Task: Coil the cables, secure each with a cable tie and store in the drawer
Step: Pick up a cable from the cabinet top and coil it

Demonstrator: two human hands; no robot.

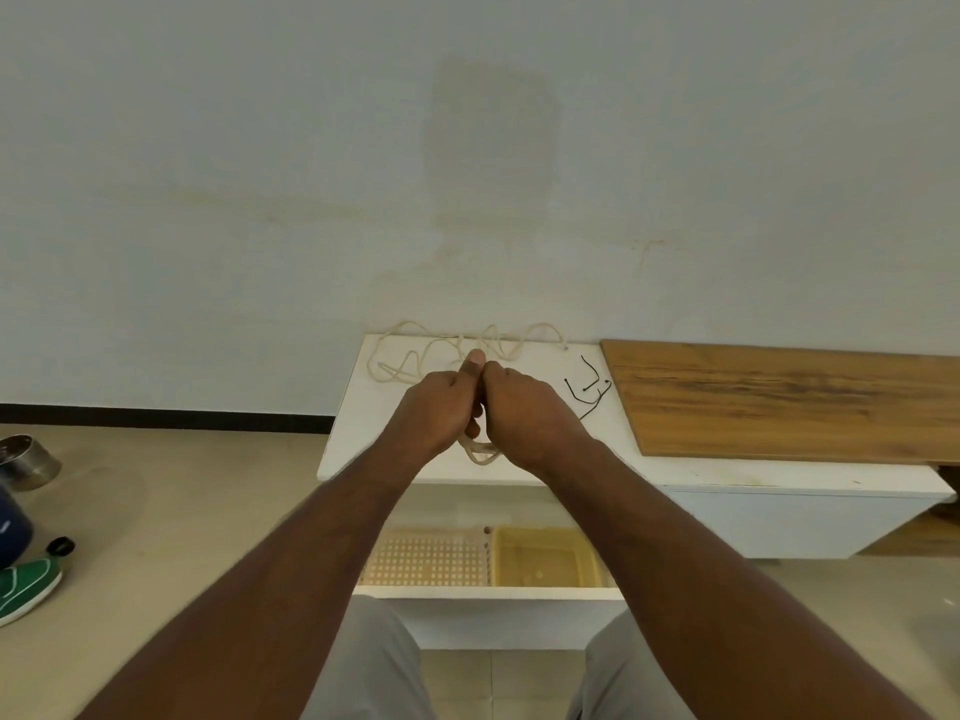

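Note:
A cream cable (415, 356) lies in loose loops on the white cabinet top (353, 423), against the wall. My left hand (439, 413) and my right hand (524, 413) meet over the cabinet top, both gripping part of that cable. A few coiled loops (480, 452) hang below my hands. Black cable ties (589, 387) lie on the cabinet top right of my right hand. Below, the drawer (488, 595) stands pulled out, with a perforated tray (431, 558) and a yellowish tub (545, 556) inside.
A wooden plank (779, 402) lies on the cabinet to the right. On the floor at the left are a metal tin (28, 462), a dark blue object (13, 527), a black cap (61, 547) and a green shoe (26, 589). My knees are in front of the drawer.

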